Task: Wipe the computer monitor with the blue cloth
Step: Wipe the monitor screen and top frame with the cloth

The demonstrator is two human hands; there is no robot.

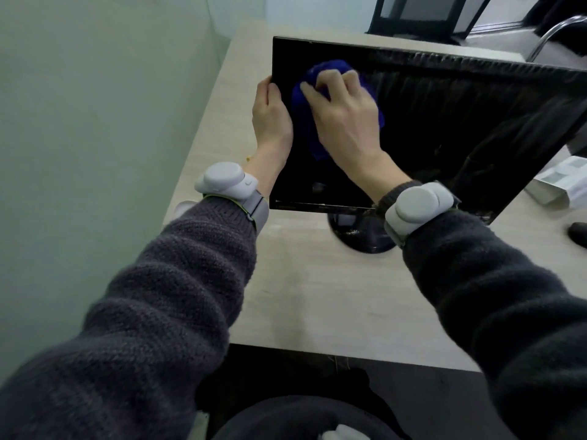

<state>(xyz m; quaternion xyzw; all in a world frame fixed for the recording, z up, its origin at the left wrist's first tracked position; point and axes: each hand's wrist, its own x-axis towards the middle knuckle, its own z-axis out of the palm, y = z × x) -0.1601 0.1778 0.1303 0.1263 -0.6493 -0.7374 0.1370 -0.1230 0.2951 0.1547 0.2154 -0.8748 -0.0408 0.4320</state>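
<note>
Now the left grip [270, 115], a bare hand, is grasping the left edge of the monitor [460, 128]. Its thumb lies on the front rim and its fingers go out of sight behind the panel. The right grip [346, 112] is clenched on the cloth [306, 128], with fingers curled over a bunched blue wad and pressing it against the dark screen. The cloth sits in the screen's upper left part, just beside the left grip, and more of it trails down the glass below the palm.

The monitor stands on a round black base [359, 236] on the pale wood-grain surface [317, 296], near the surface's left side. Each wrist wears a grey puck on a strap, left [227, 182] and right [416, 208], over dark knitted sleeves.

Right of the monitor a white box [562, 182] lies on the surface. Nearer the camera a small dark thing [578, 231] is cut off by the frame edge, and I cannot tell what it is. Beyond the surface a chair's [552, 36] curved metal arm shows. A pale green wall [95, 122] fills the left side.
</note>
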